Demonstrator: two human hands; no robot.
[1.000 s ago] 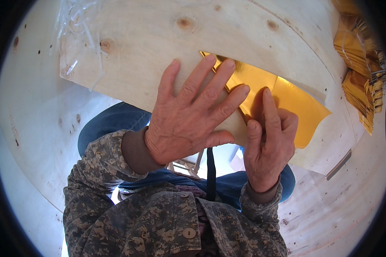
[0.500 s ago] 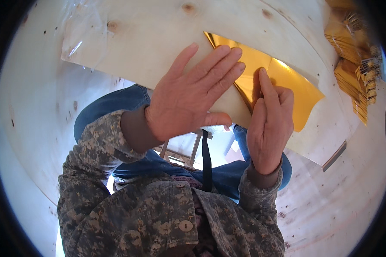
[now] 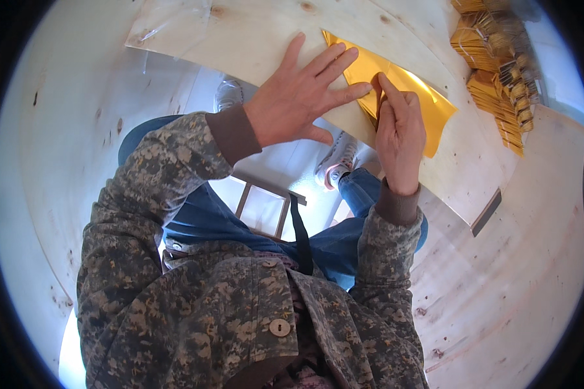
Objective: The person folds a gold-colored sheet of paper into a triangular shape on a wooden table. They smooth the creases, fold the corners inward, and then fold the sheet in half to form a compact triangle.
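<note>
A shiny gold foil sheet (image 3: 402,81) lies on the pale wooden board, its near left edge bent or folded over. My left hand (image 3: 302,91) is open, with fingers spread wide. Its fingertips rest at the sheet's left part, and the thumb points toward me off the board's edge. My right hand (image 3: 401,133) is at the sheet's near edge, the index finger stretched along the gold surface and the other fingers curled. Thumb and fingers appear closed on that near edge, though the palm side is hidden.
Bundles of gold folded paper (image 3: 493,97) are piled at the far right. Clear plastic film (image 3: 169,19) lies at the board's (image 3: 240,39) far left. A dark strip (image 3: 486,212) marks its right corner. Below are my knees, a shoe (image 3: 336,162) and a wooden frame (image 3: 263,207).
The view has shifted, so the board and sheet appear higher and farther left. My left hand's fingers have spread more. My right hand stays at the sheet's near edge.
</note>
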